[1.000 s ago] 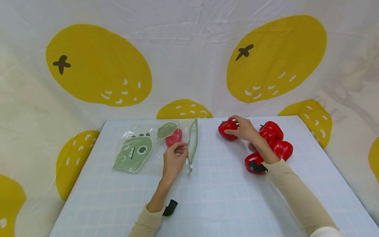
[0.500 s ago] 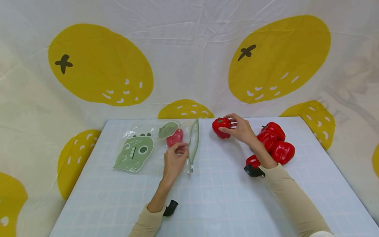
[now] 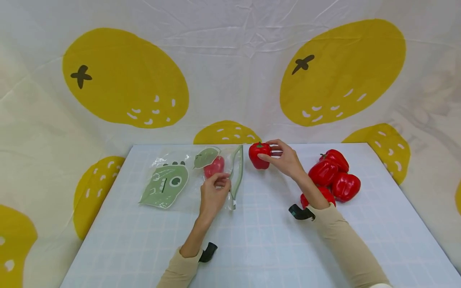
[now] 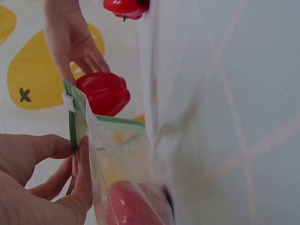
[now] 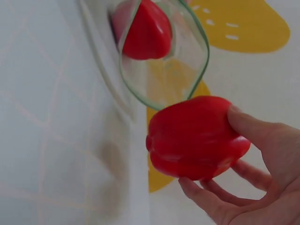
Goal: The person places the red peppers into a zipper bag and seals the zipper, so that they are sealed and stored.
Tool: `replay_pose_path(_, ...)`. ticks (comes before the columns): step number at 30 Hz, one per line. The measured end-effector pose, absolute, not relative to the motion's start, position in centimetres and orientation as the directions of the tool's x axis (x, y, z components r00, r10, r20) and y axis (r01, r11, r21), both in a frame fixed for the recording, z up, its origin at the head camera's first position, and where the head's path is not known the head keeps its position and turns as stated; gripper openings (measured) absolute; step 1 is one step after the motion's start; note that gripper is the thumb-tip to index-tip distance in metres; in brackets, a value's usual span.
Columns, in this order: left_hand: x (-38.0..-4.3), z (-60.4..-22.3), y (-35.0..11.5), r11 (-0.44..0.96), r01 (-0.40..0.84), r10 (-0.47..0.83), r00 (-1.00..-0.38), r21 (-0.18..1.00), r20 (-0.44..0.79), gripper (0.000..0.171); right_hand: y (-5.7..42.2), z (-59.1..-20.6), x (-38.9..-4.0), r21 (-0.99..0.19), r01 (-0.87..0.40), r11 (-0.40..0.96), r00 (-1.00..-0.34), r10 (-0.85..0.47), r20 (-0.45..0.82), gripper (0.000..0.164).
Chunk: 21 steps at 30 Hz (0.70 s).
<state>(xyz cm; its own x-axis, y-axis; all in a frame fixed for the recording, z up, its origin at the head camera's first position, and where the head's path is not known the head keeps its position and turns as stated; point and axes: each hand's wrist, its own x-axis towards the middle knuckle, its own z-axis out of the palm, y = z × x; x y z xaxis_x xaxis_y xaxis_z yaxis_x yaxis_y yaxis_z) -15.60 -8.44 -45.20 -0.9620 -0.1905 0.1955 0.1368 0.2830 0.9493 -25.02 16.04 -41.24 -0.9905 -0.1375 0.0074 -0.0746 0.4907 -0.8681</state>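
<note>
Red and glossy, a bell pepper [image 3: 257,158] hangs above the tabletop [image 3: 259,240] near its far edge, stem end up in the head view. The right hand [image 3: 288,162] holds it from the right, thumb and fingers clamped on its sides. Just left of it, the green rim [image 3: 239,178] of a clear plastic bag [image 3: 191,188] gapes toward it; in the head view a narrow gap parts the two. The left hand [image 3: 214,196] pinches that rim, thumb and fingertips together on the strip.

The bag lies with its upper side close to the far edge, and a strip of tabletop separates it from the left edge. A broad stretch runs between the bag and the peppers on the right, and more spreads toward the near side.

Inside the bag, behind the mouth, sits an enclosed pepper [image 3: 215,166], partly covered by a green print. To the right, four loose peppers [image 3: 323,172] bunch together; the right forearm [image 3: 311,190] crosses over the nearest, hiding part of it. A pale cloth [image 3: 230,72] with yellow fruit prints rises behind the far edge.
</note>
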Motion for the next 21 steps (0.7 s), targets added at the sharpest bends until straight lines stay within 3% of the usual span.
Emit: replay_pose_path(21,-15.8,-45.0,-8.6,0.290,0.106,-0.186,-0.969,0.951,0.164,0.016,12.1,-43.3,-24.4,-0.922,0.004,0.388,-0.989,-0.134,-0.060,0.062)
